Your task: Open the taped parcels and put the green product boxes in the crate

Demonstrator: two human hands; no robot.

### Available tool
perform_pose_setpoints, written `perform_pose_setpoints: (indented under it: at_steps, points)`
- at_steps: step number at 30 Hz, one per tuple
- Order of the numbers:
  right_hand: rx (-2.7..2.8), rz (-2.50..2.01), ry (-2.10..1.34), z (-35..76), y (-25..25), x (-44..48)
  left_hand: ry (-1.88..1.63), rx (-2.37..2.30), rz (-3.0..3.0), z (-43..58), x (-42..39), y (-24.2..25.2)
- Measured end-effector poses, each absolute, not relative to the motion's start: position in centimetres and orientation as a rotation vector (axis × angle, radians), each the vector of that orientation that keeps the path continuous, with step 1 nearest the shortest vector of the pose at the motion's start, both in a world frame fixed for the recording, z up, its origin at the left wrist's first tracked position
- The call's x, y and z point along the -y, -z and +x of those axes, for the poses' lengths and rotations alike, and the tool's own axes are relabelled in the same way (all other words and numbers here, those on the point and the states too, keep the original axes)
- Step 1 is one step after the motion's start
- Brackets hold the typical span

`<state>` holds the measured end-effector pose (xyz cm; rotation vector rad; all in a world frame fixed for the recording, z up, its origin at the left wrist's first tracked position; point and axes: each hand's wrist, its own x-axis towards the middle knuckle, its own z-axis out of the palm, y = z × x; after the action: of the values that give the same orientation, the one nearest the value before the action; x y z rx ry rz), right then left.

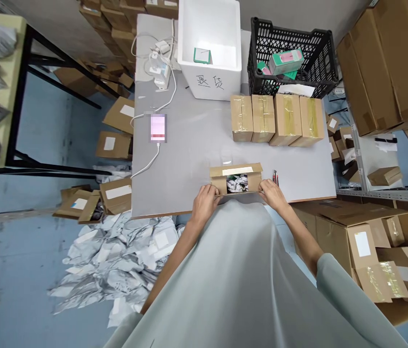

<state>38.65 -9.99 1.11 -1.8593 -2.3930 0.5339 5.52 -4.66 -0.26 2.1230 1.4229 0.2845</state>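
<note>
A small cardboard box (218, 184) lies at the front edge of the table, its top flaps folded outward. Through its opening I see crumpled paper (237, 183) with a little green among it. My left hand (205, 200) is closed on the box's near left corner, fingers curled over the flap there. At the near right corner, my right hand (272, 193) pinches the cardboard in the same way. Just beyond that hand lies what looks like a red and black utility knife (275, 177). The undersides of the hands and fingertips are partly hidden.
Several taped boxes (286, 121) stand in a row before a black crate (292, 36) holding green-and-pink packs. A white foam bin (209, 79), a lit phone (158, 127) and cables occupy the grey table (189, 130). Grey mailing bags (117, 261) heap on the floor, left.
</note>
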Motion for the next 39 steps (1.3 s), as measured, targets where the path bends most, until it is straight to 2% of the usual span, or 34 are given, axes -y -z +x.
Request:
perform_pose_setpoints:
  at_steps: [4, 11, 16, 22, 30, 35, 39]
  points:
    - [2.413, -1.845, -0.480, 38.2, -1.2, 11.4, -0.358, -1.395, 2.093, 4.8, 6.0, 0.0]
    - [2.137, -1.944, -0.656, 37.4, -1.0, 12.8, -0.444, -1.491, 1.902, 4.5, 8.0, 1.6]
    - [1.992, -2.225, -0.613, 34.3, -0.8, 11.4, -0.449, -1.564, 1.945, 6.4, 6.6, 2.6]
    - [1.782, -2.545, -0.458, 30.1, -1.6, 8.7, -0.359, -1.799, 1.961, 10.0, 4.3, 1.6]
    - [1.659, -2.322, -0.535, 34.7, -1.1, 10.0, -0.542, -1.666, 1.775, 5.8, 2.2, 0.5]
    - [1.717, -2.179, -0.273, 37.2, -0.2, 11.7, -0.598, -1.678, 2.026, 2.8, 2.4, -0.2]
    - [1.926, -2.095, -0.247, 37.4, -0.9, 11.9, -0.499, -1.501, 2.117, 2.8, 2.9, -1.3]
